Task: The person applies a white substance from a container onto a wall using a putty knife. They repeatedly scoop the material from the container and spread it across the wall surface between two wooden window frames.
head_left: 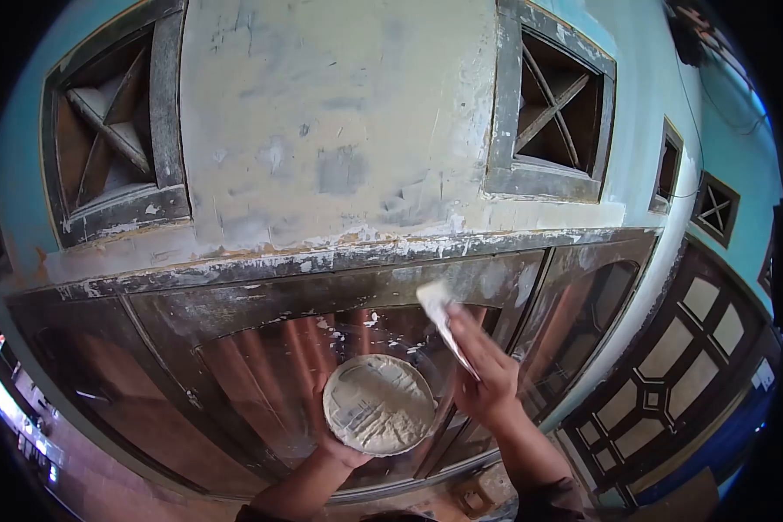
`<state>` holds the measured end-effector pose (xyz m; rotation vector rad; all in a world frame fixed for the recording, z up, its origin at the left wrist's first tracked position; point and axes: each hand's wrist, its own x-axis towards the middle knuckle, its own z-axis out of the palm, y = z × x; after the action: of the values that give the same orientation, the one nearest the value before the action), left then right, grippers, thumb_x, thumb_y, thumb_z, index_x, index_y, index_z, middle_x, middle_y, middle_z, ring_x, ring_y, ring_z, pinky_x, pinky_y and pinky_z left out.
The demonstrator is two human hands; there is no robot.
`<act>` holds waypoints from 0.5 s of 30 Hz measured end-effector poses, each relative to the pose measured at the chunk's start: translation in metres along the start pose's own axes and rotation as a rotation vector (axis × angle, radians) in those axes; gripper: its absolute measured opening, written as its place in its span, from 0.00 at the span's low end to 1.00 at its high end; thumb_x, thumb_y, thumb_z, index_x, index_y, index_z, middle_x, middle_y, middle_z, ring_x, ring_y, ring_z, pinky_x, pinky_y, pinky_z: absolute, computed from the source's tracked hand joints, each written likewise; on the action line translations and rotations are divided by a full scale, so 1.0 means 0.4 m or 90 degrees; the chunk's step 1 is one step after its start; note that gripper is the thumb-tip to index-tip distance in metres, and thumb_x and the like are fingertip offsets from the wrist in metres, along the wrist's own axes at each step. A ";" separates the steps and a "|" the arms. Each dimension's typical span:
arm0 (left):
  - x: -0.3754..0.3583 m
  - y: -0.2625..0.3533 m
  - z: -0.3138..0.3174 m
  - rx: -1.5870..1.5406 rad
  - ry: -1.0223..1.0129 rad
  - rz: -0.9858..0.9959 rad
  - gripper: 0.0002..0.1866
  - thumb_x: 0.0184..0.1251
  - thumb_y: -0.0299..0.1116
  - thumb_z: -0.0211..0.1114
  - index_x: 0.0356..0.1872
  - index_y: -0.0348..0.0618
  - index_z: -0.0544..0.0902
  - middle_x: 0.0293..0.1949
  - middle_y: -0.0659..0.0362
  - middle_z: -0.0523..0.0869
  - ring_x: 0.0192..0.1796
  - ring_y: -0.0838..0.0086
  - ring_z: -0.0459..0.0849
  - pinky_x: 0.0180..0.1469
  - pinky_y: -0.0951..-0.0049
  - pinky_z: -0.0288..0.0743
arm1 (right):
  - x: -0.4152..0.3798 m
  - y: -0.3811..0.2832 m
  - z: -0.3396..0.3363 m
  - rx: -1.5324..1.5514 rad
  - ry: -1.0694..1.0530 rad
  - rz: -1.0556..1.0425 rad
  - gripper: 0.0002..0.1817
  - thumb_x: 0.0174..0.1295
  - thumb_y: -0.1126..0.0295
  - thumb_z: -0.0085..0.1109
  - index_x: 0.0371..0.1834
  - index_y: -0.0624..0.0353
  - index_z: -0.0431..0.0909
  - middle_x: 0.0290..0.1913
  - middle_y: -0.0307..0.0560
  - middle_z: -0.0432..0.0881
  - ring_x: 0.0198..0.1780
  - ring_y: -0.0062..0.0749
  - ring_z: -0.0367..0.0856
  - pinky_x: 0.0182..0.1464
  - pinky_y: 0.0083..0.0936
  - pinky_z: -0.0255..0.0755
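Note:
In my left hand [346, 453], a round shallow bowl [327, 412] rests with the fingers around its underside and edge. Pale, creamy putty [391, 424] fills it, ridged on the near side and smoother at the far left. My right hand [489, 372] is closed on a flat putty knife [441, 324], its raised end coated with white putty. Hand and knife are smeared by motion, above and right of the bowl, apart from it. Ahead stands the patchy cream wall [322, 113], with grey filled spots and scrapes.
A dark wooden window frame [261, 300] with glass panes runs below the wall, white splashes along its ledge. Two vents [113, 122] with crossed slats flank the wall patch. A panelled door [661, 383] stands at right. Near my feet lies a small wooden object [476, 500].

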<state>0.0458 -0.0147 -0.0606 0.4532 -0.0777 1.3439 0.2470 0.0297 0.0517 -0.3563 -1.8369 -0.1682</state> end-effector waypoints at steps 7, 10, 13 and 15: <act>0.002 0.001 0.017 0.034 0.072 0.023 0.42 0.74 0.70 0.42 0.72 0.43 0.71 0.70 0.47 0.75 0.70 0.48 0.74 0.71 0.41 0.69 | 0.135 0.156 0.063 -0.329 0.001 -0.114 0.35 0.58 0.84 0.50 0.74 0.65 0.66 0.78 0.63 0.64 0.80 0.63 0.57 0.79 0.62 0.45; -0.018 0.020 0.029 0.058 0.074 0.038 0.44 0.74 0.70 0.40 0.74 0.41 0.69 0.72 0.45 0.73 0.72 0.45 0.72 0.73 0.39 0.65 | 0.137 0.182 0.110 -0.340 -0.014 -0.097 0.35 0.58 0.85 0.50 0.75 0.65 0.65 0.79 0.60 0.63 0.81 0.62 0.55 0.79 0.65 0.42; -0.032 0.035 0.030 0.072 0.059 0.042 0.45 0.74 0.71 0.38 0.74 0.41 0.68 0.73 0.44 0.71 0.73 0.44 0.71 0.74 0.38 0.62 | 0.142 0.188 0.135 -0.350 -0.035 -0.080 0.35 0.60 0.83 0.50 0.76 0.65 0.64 0.79 0.60 0.61 0.81 0.62 0.55 0.78 0.65 0.43; -0.041 0.042 0.021 0.088 0.054 0.048 0.46 0.73 0.72 0.38 0.75 0.41 0.67 0.74 0.44 0.70 0.73 0.43 0.70 0.74 0.37 0.61 | 0.142 0.189 0.149 -0.356 -0.051 -0.053 0.34 0.62 0.83 0.48 0.76 0.65 0.63 0.80 0.60 0.59 0.81 0.63 0.53 0.78 0.65 0.44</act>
<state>0.0276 -0.0302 -0.0533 0.5126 0.0690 1.4468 0.2029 0.1273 0.0835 -0.6803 -1.8630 -0.7409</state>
